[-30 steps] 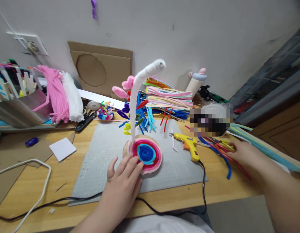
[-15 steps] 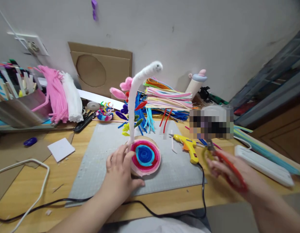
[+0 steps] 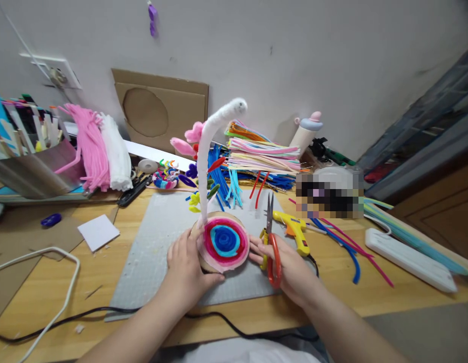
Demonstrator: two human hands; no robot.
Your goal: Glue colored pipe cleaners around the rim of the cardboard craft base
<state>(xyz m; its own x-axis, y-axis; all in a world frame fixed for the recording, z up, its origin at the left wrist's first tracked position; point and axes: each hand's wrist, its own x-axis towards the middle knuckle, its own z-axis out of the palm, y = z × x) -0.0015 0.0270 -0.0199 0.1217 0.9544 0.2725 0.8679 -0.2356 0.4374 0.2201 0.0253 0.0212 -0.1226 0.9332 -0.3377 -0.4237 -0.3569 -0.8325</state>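
Observation:
My left hand (image 3: 185, 264) is closed round the left edge of a round base (image 3: 223, 241), which is covered in rings of blue, red and pink. A curved white fuzzy stem (image 3: 207, 156) rises from the base's back left, with small pipe cleaner flowers (image 3: 193, 133) along it. In my right hand (image 3: 296, 275) are scissors (image 3: 274, 262) with red and yellow handles. Their blades point up and stand slightly apart. The fingers of that hand are close to the base's right edge; whether they touch it I cannot tell.
A yellow glue gun (image 3: 294, 229) lies to the right, its black cord crossing the front. Bundles of pipe cleaners (image 3: 262, 154) lie behind the grey cutting mat (image 3: 143, 272). A white power strip (image 3: 410, 259) is at the far right, a white card (image 3: 98, 233) at left.
My right hand has moved left with the scissors, from beyond the glue gun to beside the base. The scissors now point upward. My left hand stays on the base.

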